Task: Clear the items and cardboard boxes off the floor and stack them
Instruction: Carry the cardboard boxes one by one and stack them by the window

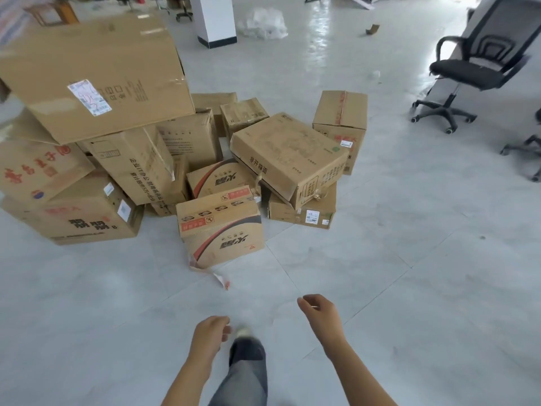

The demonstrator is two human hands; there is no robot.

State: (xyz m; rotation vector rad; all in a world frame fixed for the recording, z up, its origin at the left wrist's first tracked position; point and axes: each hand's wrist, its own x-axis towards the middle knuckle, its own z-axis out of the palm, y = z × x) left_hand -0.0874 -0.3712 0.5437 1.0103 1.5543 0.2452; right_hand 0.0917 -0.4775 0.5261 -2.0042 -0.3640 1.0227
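Observation:
A heap of brown cardboard boxes covers the grey tiled floor ahead. The nearest box (pixel 221 230) has red and black print and torn tape trailing from its corner. A flat wide box (pixel 288 155) leans on another to its right. A very large box (pixel 93 74) tops the stack at the left. An upright box (pixel 341 124) stands at the back right. My left hand (pixel 209 336) and my right hand (pixel 320 313) hang low in front of me, fingers loosely curled, holding nothing, well short of the nearest box. My leg and shoe (pixel 244 332) show between them.
A black office chair (pixel 468 71) stands at the right, with another chair base (pixel 524 148) at the edge. A white pillar (pixel 215 19) rises behind the heap. Crumpled clear plastic (pixel 263 23) and a small cardboard scrap (pixel 372 29) lie on the far floor.

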